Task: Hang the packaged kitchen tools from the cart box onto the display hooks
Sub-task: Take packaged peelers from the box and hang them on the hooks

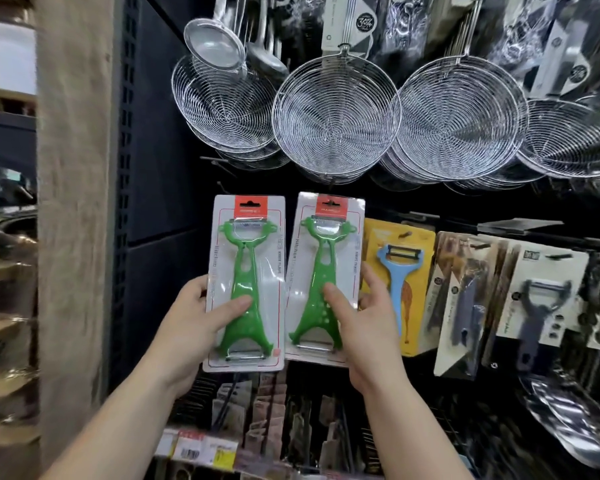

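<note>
Two packaged green peelers on white cards with red tops are held up side by side before the dark display wall. My left hand grips the left peeler package, thumb across the front of the blister. My right hand grips the right peeler package, thumb on the front and fingers behind its right edge. Bare display hooks stick out of the wall just above the cards. The cart box is out of view.
Wire skimmers hang in a row above. A blue peeler on a yellow card and dark packaged peelers hang to the right. A beige pillar stands at the left. Price labels line the shelf edge below.
</note>
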`<state>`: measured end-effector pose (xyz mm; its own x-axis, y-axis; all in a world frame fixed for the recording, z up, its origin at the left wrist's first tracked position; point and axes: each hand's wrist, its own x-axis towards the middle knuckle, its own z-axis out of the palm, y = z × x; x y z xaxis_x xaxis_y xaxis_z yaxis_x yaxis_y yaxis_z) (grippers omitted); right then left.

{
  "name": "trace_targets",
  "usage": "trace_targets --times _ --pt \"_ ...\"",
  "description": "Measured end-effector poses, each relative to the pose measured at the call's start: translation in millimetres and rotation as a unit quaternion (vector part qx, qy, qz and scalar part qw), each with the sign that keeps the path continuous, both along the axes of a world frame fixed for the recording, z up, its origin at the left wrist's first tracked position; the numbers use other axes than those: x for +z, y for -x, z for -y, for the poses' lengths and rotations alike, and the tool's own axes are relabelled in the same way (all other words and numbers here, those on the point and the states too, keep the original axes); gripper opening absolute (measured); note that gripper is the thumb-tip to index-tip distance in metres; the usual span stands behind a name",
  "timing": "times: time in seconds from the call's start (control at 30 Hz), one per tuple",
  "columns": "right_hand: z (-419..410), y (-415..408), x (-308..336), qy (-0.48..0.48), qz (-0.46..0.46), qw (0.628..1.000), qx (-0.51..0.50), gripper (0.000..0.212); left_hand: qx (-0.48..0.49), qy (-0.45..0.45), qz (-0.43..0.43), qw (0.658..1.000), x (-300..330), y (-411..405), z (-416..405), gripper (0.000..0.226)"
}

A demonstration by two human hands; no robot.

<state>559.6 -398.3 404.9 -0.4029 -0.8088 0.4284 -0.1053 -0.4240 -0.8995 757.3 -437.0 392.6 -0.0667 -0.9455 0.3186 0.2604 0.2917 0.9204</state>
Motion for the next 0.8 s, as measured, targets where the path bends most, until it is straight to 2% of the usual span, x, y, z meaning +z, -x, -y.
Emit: trace_targets --times 0.07,0.27,0.47,0.7,0.8 --pt "1.9 1.3 0.6 0.003 0.001 1.0 -0.001 0.065 -0.001 0.001 0.002 1.0 -0.8 -0.9 0.3 0.031" --pt "20.1 2.0 -0.7 -0.014 -0.01 1.0 -0.011 0.066 -0.001 -0.003 0.004 1.0 -3.5 -3.4 0.7 0.048" --pt "51.0 3.6 -6.8 -0.028 -0.051 0.997 -0.059 0.069 -0.008 -0.012 0.0 1.0 -13.2 -4.1 9.5 0.036" --pt "61.6 5.5 -20.4 -0.077 -0.095 0.988 -0.096 0.075 -0.011 -0.027 0.006 1.0 -23.9 -1.4 10.8 0.044" --pt "43.7 0.9 -29.1 -0.082 -0.119 0.984 -0.1 0.069 -0.016 -0.033 0.005 0.999 -27.6 2.3 9.3 0.039"
